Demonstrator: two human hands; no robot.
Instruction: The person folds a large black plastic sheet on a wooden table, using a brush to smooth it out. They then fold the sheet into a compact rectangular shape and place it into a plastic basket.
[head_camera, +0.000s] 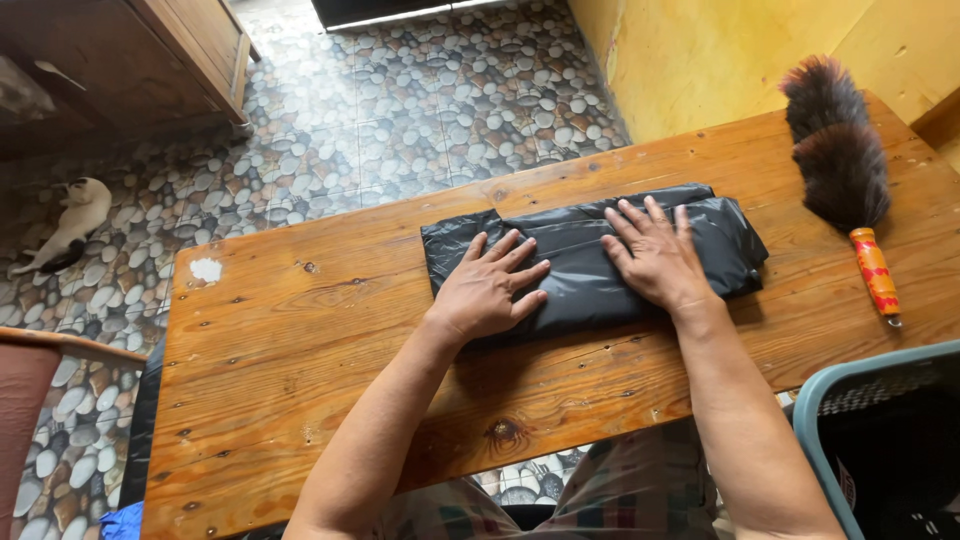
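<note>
**Both palms flat on a folded black bag lying left to right**

A folded black plastic bag (590, 262) lies on the wooden table (300, 340), towards its far right part, with bare wood all round it. Its long axis runs left to right across the table, tilted a little so that the right end sits slightly farther away than the left. The folded shape is a broad flat band, glossy and creased, with a fold line along its length near the far edge.

The left hand (487, 288) rests on the left half of the bag, palm down, fingers spread wide and pointing away and to the right; it grasps nothing, only presses flat. The right hand (655, 257) lies on the right half, also palm down with fingers spread and pointing away and slightly left. The two hands are near each other but apart, with a strip of black plastic showing between them. Each hand covers its own half, so neither is nearer the bag than the other; the left end of the bag sticks out beyond the left hand, the right end beyond the right hand.

A feather duster (845, 170) with an orange handle lies on the table to the right of the bag, apart from it. A blue-rimmed basket (815, 400) stands at the near right. A white cat (70, 225) lies on the pebble-patterned floor (400, 110) at far left.
</note>
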